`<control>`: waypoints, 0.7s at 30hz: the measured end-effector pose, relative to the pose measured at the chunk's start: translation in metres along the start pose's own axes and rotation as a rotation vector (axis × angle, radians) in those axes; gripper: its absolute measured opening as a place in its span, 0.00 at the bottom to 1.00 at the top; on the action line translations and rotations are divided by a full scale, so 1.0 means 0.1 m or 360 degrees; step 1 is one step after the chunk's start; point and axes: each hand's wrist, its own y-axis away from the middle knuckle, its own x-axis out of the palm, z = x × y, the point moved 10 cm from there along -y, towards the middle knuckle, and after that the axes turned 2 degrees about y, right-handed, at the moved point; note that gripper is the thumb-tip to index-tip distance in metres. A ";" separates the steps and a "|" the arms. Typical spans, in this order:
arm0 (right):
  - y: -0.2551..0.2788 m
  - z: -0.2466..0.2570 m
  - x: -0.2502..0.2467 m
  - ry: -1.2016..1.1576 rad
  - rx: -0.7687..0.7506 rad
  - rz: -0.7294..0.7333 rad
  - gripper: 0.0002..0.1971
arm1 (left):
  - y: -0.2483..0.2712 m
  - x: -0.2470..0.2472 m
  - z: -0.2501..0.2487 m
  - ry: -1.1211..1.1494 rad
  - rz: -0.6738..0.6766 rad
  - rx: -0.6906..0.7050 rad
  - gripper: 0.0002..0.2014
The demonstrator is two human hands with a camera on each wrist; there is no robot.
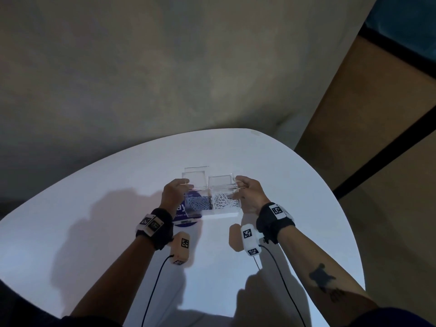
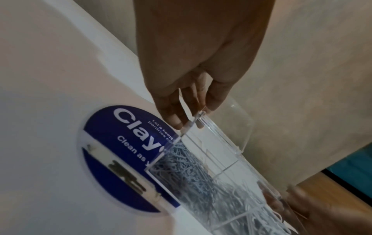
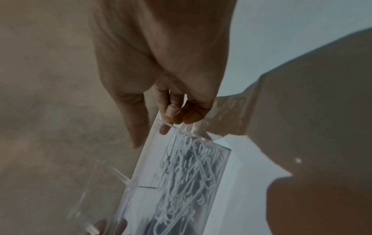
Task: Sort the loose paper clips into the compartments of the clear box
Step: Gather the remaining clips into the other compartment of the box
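Note:
I hold a clear box [image 1: 212,206] over the white table [image 1: 94,220], one hand at each end. Its two clear lids [image 1: 195,174] stand open at the back. The left compartment holds silver-blue paper clips [image 1: 197,203]; the right one holds white paper clips [image 1: 223,201]. My left hand [image 1: 181,186] pinches the box's left rear corner, with fingers [image 2: 173,116] curled over the box rim [image 2: 193,122]. My right hand [image 1: 241,186] grips the right end; in the right wrist view fingertips [image 3: 177,117] hook over the box wall [image 3: 147,167]. The box's shadow lies apart from it, so it seems raised.
A round blue "Clay" sticker [image 2: 112,151] lies on the table, partly under the box's left end. The curved table edge [image 1: 337,208] runs close on the right, with brown floor [image 1: 377,138] beyond. A grey wall [image 1: 165,79] stands behind the table.

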 end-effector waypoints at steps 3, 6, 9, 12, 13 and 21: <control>0.04 0.00 -0.02 -0.0168 -0.0041 -0.0002 0.21 | 0.08 -0.10 -0.13 -0.0242 -0.0084 0.0307 0.06; 0.08 0.02 -0.07 -0.0205 -0.0095 -0.0017 0.09 | 0.22 -0.07 -0.25 -0.0499 -0.0089 0.0566 0.06; 0.14 0.07 -0.09 -0.0204 -0.0189 0.0017 0.05 | 0.33 -0.15 -0.21 -0.0472 -0.0160 0.0490 0.08; 0.19 0.06 -0.12 0.0039 -0.0254 0.0067 0.11 | 0.42 -0.13 -0.15 -0.0553 -0.0075 0.0504 0.12; 0.21 0.05 -0.14 0.0171 -0.0272 0.0078 0.15 | 0.44 -0.12 -0.13 -0.0566 -0.0042 0.0542 0.14; 0.39 -0.02 -0.12 0.0656 -0.0416 0.0215 0.17 | 0.51 -0.09 -0.16 -0.0595 -0.0037 0.0649 0.18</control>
